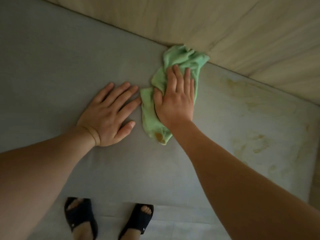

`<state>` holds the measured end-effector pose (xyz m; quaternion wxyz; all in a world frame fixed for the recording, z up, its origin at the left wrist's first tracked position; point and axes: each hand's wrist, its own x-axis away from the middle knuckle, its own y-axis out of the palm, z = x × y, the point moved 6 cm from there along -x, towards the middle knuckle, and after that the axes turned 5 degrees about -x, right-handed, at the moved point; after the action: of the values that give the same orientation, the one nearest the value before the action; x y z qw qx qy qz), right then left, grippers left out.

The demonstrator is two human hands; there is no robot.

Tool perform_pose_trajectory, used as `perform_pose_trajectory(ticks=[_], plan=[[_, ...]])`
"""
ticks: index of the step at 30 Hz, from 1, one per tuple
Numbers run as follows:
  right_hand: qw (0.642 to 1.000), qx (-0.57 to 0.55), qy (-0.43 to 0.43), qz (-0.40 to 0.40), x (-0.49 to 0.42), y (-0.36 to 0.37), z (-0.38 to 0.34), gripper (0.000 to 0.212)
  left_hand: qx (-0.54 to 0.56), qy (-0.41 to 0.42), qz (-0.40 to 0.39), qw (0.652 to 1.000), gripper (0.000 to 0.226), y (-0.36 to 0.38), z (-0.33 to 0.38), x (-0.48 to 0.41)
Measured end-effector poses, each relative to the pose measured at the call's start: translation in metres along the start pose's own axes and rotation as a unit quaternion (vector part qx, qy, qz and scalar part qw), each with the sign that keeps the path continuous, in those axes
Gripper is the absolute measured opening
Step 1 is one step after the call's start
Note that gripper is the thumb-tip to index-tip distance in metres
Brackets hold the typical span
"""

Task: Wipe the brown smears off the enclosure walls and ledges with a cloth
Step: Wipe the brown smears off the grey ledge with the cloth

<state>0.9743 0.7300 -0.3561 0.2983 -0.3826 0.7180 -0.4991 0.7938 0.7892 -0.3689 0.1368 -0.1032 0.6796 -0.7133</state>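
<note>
A crumpled light-green cloth [183, 59] lies against the grey enclosure wall [69, 58], its top end at the seam with the beige wood-grain surface [225, 23]. My right hand [174, 99] presses flat on the cloth with straight fingers. A brown stain [159, 135] marks the cloth's lower corner. My left hand [109, 111] rests flat on the grey wall just left of the cloth, fingers spread. Brown smears [252, 139] cover the grey wall to the right of the cloth, and more brown smears [239, 85] lie near the seam.
My two feet in black sandals [81, 220] stand on a pale floor [173, 226] at the bottom of the view. The grey wall's right edge [313, 170] meets a beige strip.
</note>
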Motion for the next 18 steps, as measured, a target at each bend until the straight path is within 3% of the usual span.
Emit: perform_pose_trajectory(ticks=[5,9,14,18], plan=[[0.984,0.009,-0.149,-0.096,-0.06,0.008,-0.032,0.077,-0.006,-0.005,0.017,1.0,0.067,-0.001,0.001,-0.001],[0.981,0.058,-0.159,-0.095,-0.069,0.005,-0.021,0.077,-0.011,-0.006,0.018,1.0,0.069,-0.004,0.003,-0.002],[0.992,0.1,0.068,0.032,-0.044,-0.028,0.083,0.072,0.003,-0.008,0.008,1.0,0.073,-0.003,0.001,-0.002],[0.937,0.108,0.311,0.116,-0.029,-0.048,0.121,0.072,0.007,-0.009,0.011,1.0,0.072,-0.003,-0.001,0.0]])
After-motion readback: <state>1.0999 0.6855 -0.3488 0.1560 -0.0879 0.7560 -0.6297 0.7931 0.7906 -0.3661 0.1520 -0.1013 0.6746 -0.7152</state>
